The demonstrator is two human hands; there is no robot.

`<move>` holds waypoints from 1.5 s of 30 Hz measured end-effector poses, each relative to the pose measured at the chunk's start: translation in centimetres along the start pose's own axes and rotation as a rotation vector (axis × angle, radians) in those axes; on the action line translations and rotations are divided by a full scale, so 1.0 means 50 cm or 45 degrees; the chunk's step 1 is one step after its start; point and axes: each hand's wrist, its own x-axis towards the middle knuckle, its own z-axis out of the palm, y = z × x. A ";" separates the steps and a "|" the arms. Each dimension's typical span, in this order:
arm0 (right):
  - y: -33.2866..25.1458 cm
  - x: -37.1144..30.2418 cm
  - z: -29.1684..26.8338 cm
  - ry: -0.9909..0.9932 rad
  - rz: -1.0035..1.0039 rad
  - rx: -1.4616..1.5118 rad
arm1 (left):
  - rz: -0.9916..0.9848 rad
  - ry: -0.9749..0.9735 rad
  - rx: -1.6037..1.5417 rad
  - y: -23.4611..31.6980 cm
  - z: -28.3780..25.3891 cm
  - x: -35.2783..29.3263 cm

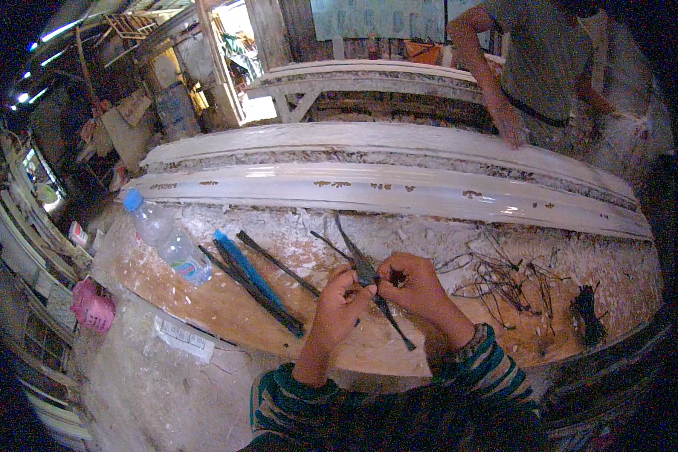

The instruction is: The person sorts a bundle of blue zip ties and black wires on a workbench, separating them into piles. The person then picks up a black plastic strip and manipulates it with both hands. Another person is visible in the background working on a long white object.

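Observation:
Both hands meet over the worktop, pinching a bundle of dark, thin strands (pixel 364 270) whose ends cross and stick out beyond the fingers. My left hand (pixel 340 303) is closed, thumb against forefinger, at the bundle's near left side. On its right side my right hand (pixel 418 288) is closed too, with curled fingers hiding part of the strands. Left of my hands lie a long black bundle (pixel 258 296), a blue strip (pixel 232 250) and a thinner dark strip (pixel 275 260). To the right spreads a loose tangle of dark strands (pixel 514 265), beside a short dark bundle (pixel 587 315).
A clear plastic bottle (pixel 175 248) with a blue cap lies at the worktop's left. Long white-coated boards (pixel 294 184) run across behind it. A pink container (pixel 93 307) is at far left. Another person (pixel 539 71) stands across the boards, far right.

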 end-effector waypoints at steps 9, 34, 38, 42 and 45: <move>0.026 0.008 -0.017 -0.257 0.166 -0.093 | -0.050 0.123 -0.306 0.049 -0.070 -0.023; 0.021 0.008 -0.027 -0.391 0.241 -0.624 | 0.705 0.648 -1.061 0.126 -0.304 -0.120; 0.019 0.006 -0.025 -0.388 0.217 -0.611 | 0.561 0.489 -1.251 0.114 -0.267 -0.097; 0.017 0.005 -0.023 -0.376 0.192 -0.610 | 0.308 0.487 -1.156 0.103 -0.212 -0.082; 0.013 0.007 -0.022 -0.299 0.259 -0.634 | 0.062 0.647 -0.805 0.093 -0.163 -0.060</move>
